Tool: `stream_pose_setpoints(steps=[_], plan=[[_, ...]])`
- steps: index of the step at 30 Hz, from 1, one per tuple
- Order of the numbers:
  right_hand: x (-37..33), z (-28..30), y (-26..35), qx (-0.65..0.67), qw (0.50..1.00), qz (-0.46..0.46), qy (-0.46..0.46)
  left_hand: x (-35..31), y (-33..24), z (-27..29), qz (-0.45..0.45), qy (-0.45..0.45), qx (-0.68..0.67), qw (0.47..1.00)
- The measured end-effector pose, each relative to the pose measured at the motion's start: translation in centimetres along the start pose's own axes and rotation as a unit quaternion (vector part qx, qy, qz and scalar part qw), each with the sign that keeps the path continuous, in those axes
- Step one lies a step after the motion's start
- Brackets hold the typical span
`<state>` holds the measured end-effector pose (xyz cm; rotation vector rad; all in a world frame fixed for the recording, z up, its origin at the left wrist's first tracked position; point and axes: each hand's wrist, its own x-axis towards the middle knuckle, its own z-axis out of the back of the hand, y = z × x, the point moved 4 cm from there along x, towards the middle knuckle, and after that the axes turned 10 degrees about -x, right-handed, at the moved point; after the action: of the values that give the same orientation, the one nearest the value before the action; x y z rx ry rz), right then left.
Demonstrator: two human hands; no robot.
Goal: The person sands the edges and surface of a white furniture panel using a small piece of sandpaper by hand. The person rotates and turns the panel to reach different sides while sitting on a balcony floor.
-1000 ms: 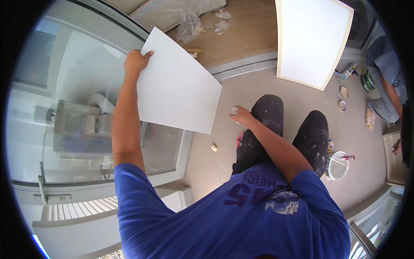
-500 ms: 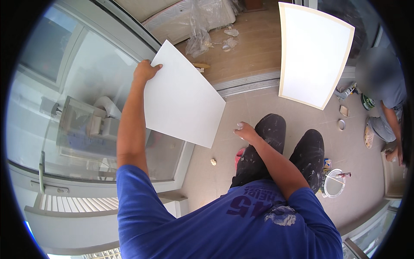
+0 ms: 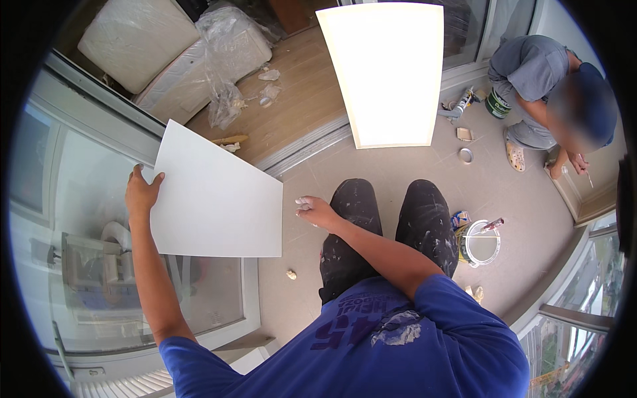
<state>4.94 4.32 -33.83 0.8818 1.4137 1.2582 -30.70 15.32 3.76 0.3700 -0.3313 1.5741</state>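
Observation:
A large white panel (image 3: 215, 199) stands tilted at the left, against the glass door frame. My left hand (image 3: 142, 194) is at its left edge, thumb and forefinger spread apart, the thumb over the edge. My right hand (image 3: 317, 212) hovers right of the panel, apart from it, before my left knee. Its fingers are curled together with white on the tips; whether they hold something I cannot make out. A second white panel (image 3: 388, 79), bordered in cream, stands upright at the back.
Right of my knees stands an open bucket (image 3: 482, 247) with a brush (image 3: 492, 225) across it. A tape roll (image 3: 466, 156) and a caulking gun (image 3: 459, 105) lie farther back. A co-worker (image 3: 541, 86) bends at the right. A plastic-wrapped mattress (image 3: 179, 76) lies beyond the door track (image 3: 305, 149).
My view has swung right, bringing the co-worker fully in. The left panel sits more level, and my left hand is lower along its edge, with thumb and forefinger spread. My right hand stays curled.

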Motion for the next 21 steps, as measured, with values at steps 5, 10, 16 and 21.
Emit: stream_pose_setpoints(steps=[5,10,16,21], plan=[[-7.5,8.9,11.9,0.247,0.950,0.187,0.041,-8.0,-10.9,-0.3,-0.207,-0.192,-0.099,0.954],[-24.2,15.4,29.1,0.294,0.836,0.459,0.066,-19.0,-18.7,-11.6,-0.186,-0.008,-0.400,0.897],[-34.5,10.6,38.5,0.236,0.690,0.660,0.181,-26.5,-31.5,-16.2,-0.237,0.068,-0.492,0.835],[-35.0,7.4,39.2,0.153,0.695,0.660,0.240,-30.1,-33.7,-19.1,-0.327,0.164,-0.391,0.845]])
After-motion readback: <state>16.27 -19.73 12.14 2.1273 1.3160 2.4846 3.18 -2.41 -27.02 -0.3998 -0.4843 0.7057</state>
